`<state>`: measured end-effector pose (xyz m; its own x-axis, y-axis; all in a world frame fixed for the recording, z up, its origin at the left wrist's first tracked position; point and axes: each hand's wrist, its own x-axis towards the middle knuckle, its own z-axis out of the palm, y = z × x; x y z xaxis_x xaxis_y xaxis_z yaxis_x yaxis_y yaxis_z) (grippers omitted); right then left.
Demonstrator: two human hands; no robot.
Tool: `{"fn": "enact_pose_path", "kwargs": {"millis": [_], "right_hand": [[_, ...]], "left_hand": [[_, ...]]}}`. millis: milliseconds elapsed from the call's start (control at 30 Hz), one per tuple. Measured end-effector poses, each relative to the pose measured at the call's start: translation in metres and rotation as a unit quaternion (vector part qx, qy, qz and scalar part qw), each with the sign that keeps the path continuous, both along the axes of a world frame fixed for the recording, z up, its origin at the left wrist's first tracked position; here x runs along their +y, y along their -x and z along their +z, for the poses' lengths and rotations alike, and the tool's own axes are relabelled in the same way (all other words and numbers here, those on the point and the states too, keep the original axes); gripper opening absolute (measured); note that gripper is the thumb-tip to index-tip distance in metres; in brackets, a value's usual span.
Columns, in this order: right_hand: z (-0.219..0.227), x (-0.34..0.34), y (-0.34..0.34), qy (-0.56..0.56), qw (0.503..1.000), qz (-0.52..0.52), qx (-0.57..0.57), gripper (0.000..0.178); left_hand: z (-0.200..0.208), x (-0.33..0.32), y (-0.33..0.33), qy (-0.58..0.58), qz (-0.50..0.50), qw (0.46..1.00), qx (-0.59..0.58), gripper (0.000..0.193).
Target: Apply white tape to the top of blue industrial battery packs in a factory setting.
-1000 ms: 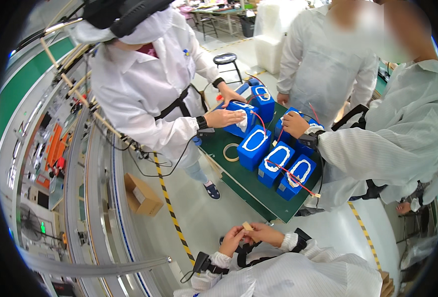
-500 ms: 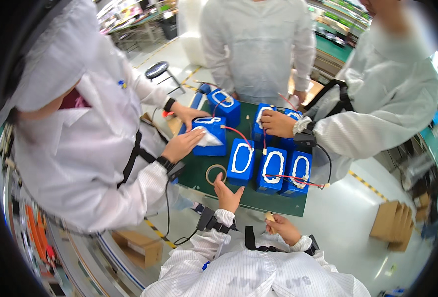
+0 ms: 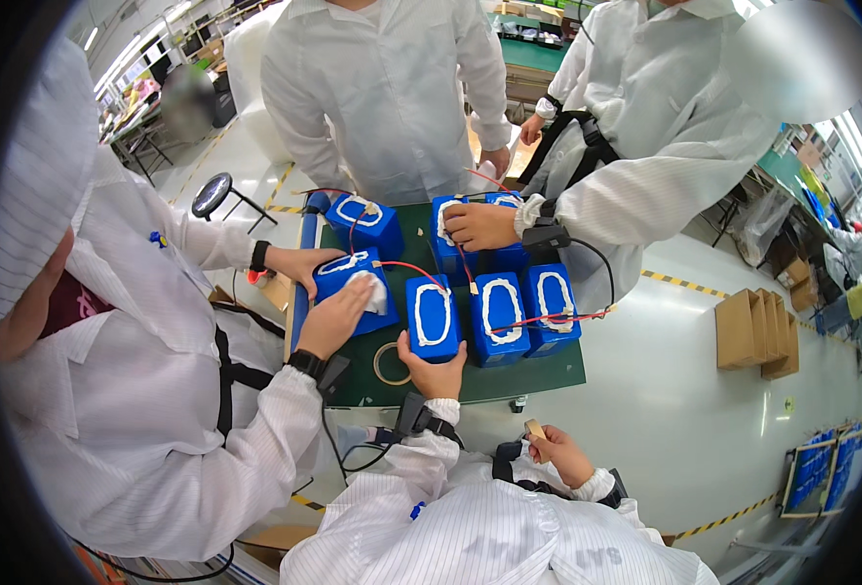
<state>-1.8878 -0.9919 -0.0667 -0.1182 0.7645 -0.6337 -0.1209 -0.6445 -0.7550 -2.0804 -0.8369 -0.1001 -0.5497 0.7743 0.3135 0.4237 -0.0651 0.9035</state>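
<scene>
My left hand (image 3: 434, 370) grips the near end of a blue battery pack (image 3: 431, 327), thumb on one side and fingers on the other. A ring of white paste and a red lead mark the pack's top. Low and away from the table, my right hand (image 3: 564, 458) pinches a small flat tan piece (image 3: 534, 428), perhaps a wooden scraper; most of it is hidden by the fingers. To the right stand two similar packs, one a blue pack (image 3: 500, 331) and the other a blue pack (image 3: 554, 336), with red leads across them. A tape roll (image 3: 389, 365) lies beside my left hand.
At left, a co-worker's hand (image 3: 338, 317) presses a white cloth (image 3: 372, 294) on another pack. Across the green table (image 3: 538, 382), a second co-worker's hand (image 3: 479, 226) rests on a far pack. A third person stands behind. Cardboard boxes (image 3: 743, 331) sit on the floor at right.
My left hand has gone from open beside the tape roll to gripping the blue pack. The whole view has shifted. My right hand still holds the tan piece.
</scene>
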Motion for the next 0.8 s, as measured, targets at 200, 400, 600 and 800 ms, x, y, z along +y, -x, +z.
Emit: {"fn": "enact_pose_path", "kwargs": {"millis": [200,400,600,800], "right_hand": [[-0.02,-0.022,-0.007,0.014,0.999,-0.049,-0.009,0.026],[-0.008,-0.057,-0.093,-0.153,0.901,-0.406,0.001,0.023],[0.101,-0.231,-0.202,-0.358,0.431,-0.802,-0.208,0.018],[0.147,-0.272,-0.202,-0.446,0.303,-0.794,-0.28,0.021]], "left_hand": [[0.013,0.007,0.009,-0.014,0.015,0.987,0.157,0.089],[-0.029,0.043,0.017,-0.069,0.223,0.915,0.33,0.08],[-0.095,0.112,-0.042,0.041,-0.008,0.988,0.147,0.075],[-0.114,0.046,0.01,0.149,-0.024,0.988,-0.046,0.089]]}}
